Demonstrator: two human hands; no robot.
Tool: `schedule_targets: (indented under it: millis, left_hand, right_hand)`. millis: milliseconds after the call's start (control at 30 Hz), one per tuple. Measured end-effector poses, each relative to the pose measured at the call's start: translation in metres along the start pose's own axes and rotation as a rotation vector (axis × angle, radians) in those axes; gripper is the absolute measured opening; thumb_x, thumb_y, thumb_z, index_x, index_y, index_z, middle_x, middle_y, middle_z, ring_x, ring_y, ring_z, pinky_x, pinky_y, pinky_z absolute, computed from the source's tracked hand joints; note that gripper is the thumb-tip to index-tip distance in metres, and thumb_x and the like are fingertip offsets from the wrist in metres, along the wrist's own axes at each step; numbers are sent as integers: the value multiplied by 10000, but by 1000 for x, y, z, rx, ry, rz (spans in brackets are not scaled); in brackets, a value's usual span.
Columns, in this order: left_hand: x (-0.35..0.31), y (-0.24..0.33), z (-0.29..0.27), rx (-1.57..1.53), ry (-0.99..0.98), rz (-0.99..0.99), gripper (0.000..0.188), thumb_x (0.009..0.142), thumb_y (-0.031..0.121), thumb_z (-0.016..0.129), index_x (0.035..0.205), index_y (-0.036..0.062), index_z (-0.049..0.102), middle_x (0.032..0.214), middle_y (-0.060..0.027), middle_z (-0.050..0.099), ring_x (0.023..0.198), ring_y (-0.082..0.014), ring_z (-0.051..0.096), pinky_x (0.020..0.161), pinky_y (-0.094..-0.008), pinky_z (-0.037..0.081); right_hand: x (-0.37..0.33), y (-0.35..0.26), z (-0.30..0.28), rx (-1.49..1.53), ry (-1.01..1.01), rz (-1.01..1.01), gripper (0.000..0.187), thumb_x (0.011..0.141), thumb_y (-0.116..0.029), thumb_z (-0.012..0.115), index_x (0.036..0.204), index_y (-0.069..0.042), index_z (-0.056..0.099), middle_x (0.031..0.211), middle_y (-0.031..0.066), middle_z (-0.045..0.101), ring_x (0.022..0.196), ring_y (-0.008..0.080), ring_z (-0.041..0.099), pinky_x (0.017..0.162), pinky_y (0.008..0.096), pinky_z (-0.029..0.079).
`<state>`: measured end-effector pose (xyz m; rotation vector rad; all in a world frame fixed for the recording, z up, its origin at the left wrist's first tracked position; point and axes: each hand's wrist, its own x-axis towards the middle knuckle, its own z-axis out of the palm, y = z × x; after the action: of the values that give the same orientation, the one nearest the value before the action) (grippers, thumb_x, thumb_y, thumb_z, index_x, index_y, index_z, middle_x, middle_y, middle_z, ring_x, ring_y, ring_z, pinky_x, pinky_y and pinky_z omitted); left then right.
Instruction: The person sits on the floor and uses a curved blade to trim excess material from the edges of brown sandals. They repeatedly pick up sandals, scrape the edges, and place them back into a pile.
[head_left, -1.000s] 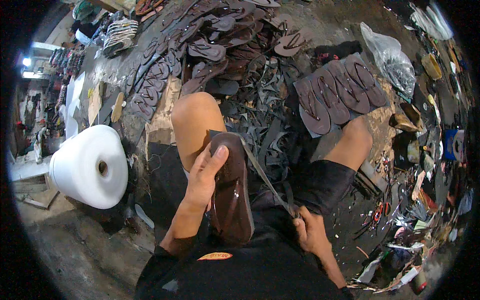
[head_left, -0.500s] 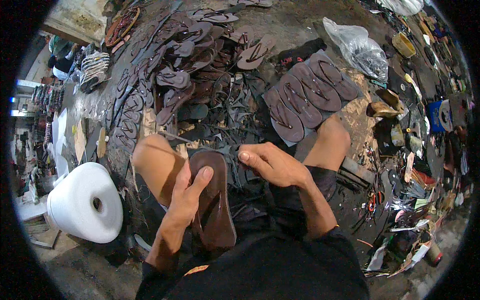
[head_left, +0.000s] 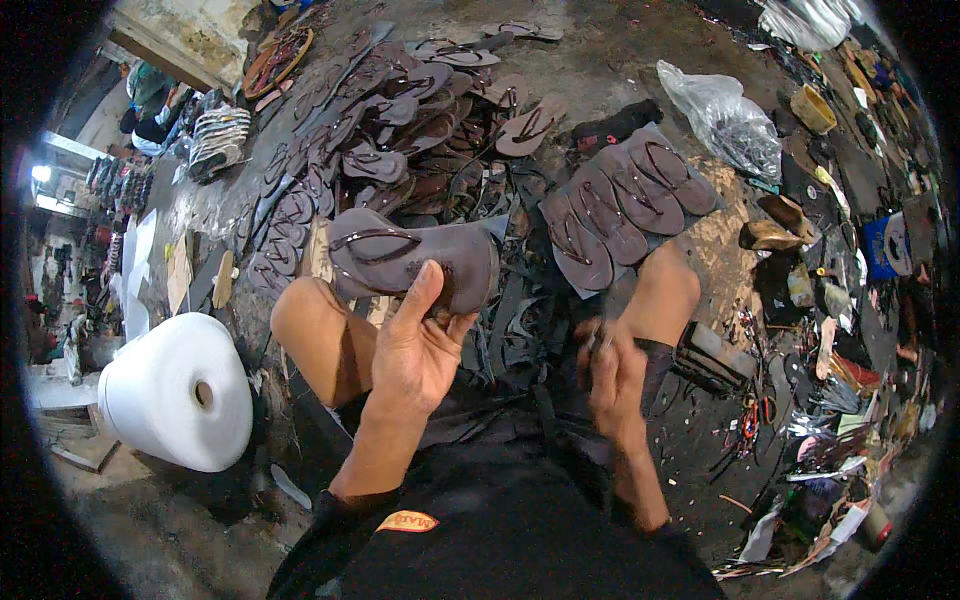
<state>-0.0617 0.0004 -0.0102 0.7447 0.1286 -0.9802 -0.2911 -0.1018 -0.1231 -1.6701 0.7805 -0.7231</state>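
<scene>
My left hand (head_left: 415,355) grips a brown flip-flop (head_left: 462,262) by one end, thumb on top and fingers beneath. The flip-flop lies sideways above my left knee, its glossy thong strap facing up and its strapped end to the left. A strip of greyish sheet shows along its far right edge. Near my right knee, apart from the flip-flop, my right hand (head_left: 615,385) is curled and somewhat blurred. Something small and dark seems to sit between its fingers, too smeared to name. Dark scraps (head_left: 515,320) lie on the floor between my knees.
Ahead to the left spreads a large heap of brown flip-flops (head_left: 425,125). Several more lie in a row on a sheet (head_left: 610,215) beyond my right knee. A big white roll (head_left: 175,390) stands at left. Plastic bag (head_left: 725,120), wooden block (head_left: 715,355) and clutter are at right.
My left hand has moved the flip-flop forward and turned it from upright to sideways. My right hand has drawn back and right, toward my right knee.
</scene>
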Motion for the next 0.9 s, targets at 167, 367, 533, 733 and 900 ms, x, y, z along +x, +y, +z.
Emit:
schedule_targets:
  millis: [167,367,533,733,900]
  left_hand:
    - [-2,-14,-14,14,88,67,242,989,164,734,1222,124,680,1203,-44,753,1075,-193,738,873,-349,655]
    - [-11,-19,-26,175,78,49,278,1006,131,699,1280,130,655,1223,-39,743,1075,-218,737,858,-402,658]
    - [-17,-18,-46,225,-23,69,348,997,57,674,1337,100,612,1237,-77,728,1107,-247,727,929,-478,644]
    - [-28,-22,-99,381,-39,-72,353,953,-1,698,1294,44,618,1236,-91,728,1083,-268,727,945,-497,626]
    - [-33,-2,-47,818,-48,-431,642,783,37,883,1363,25,608,1288,-55,692,1227,-223,616,1122,-417,427]
  right_hand:
    - [-74,-34,3,-101,-230,135,412,1103,-399,470,1028,-19,609,664,94,516,550,202,515,553,339,418]
    - [-48,-27,-12,-359,-208,167,309,1004,-381,647,1031,-77,598,827,233,658,748,483,646,627,517,495]
    - [-5,-46,-28,-444,-327,90,344,1039,-363,563,961,-30,597,667,216,524,627,431,594,578,454,439]
    - [26,-63,-15,-332,-629,300,417,1056,-471,517,1068,-72,639,835,279,662,789,526,626,699,583,483]
    - [31,-12,40,152,-229,293,412,1124,-398,442,1000,-37,598,706,139,573,660,230,606,625,417,472]
